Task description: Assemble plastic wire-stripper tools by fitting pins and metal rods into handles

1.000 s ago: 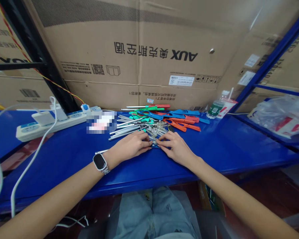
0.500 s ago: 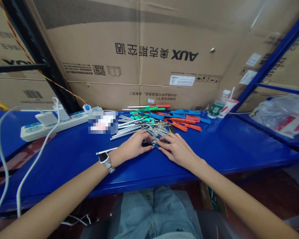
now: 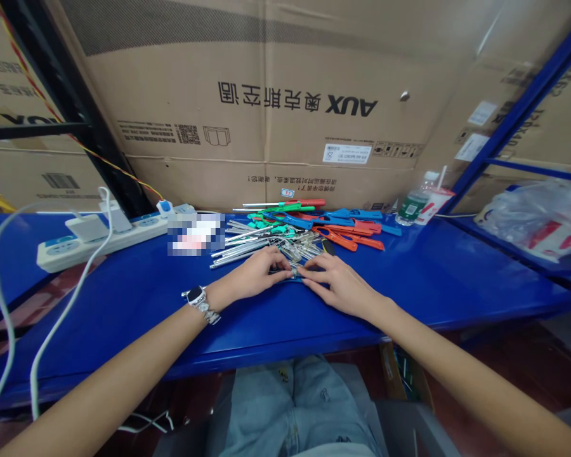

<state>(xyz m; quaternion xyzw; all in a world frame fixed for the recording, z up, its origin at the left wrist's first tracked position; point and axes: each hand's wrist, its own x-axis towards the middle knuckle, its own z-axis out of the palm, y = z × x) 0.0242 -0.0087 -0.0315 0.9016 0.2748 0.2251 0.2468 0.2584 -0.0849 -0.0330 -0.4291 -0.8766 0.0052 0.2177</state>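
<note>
Both hands meet at the near side of a pile of long-nosed lighters and lighter parts. My left hand (image 3: 261,273), with a watch on its wrist, is closed with thumb and fingers pinching a partly built long-nosed lighter (image 3: 294,272). Its metal tube appears to run under my left wrist, with the tip showing beside the watch. My right hand (image 3: 335,279) pinches the lighter's other end with bent fingers. A small pale and blue bit shows between the fingertips; the rest is hidden. Just behind lie loose metal tubes (image 3: 240,254) and orange lighter handles (image 3: 354,240).
The blue table (image 3: 438,279) has a white power strip (image 3: 59,251) with cables at its left. A bottle (image 3: 412,206) and a cup with a straw (image 3: 436,203) stand at the back right, near a plastic bag (image 3: 542,216). A large cardboard box (image 3: 276,146) stands behind.
My left hand has closed further over the lighter, hiding its dark part. The metal tube by the watch is now mostly covered by my wrist. My right hand has barely moved.
</note>
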